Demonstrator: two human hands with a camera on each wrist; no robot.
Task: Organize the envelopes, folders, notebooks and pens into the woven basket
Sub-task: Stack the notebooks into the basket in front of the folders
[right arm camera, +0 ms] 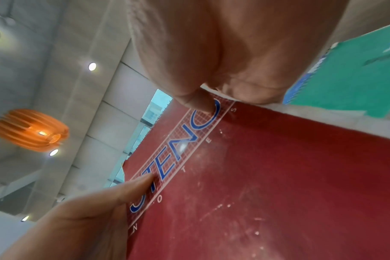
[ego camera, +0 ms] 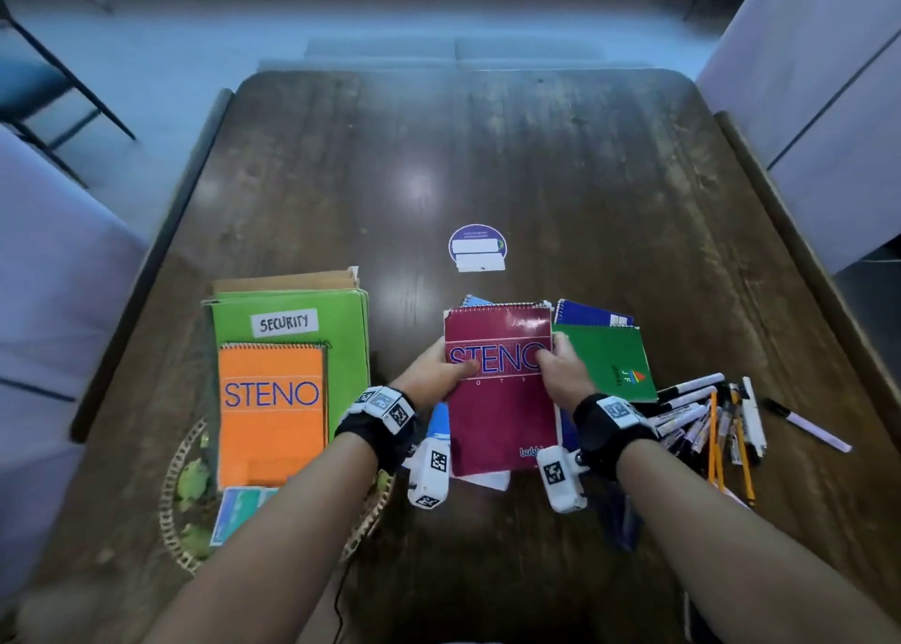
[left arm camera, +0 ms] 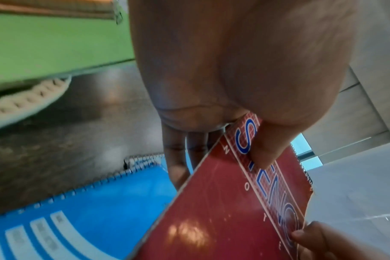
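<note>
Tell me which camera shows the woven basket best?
The head view: the woven basket shows its curved rim beneath the green folder and orange notebook. The left wrist view catches only a blurred piece of rim; the right wrist view shows none.

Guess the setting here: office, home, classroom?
Probably an office or meeting room, though not certain: a large dark wooden table flanked by padded chairs, a green folder labelled SECURITY, and a recessed-light ceiling with an orange pendant lamp.

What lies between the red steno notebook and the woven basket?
Nothing visible: both hands hold the red steno notebook above bare table, and the woven basket lies to its left, topped by an orange steno notebook on green folders.
</note>
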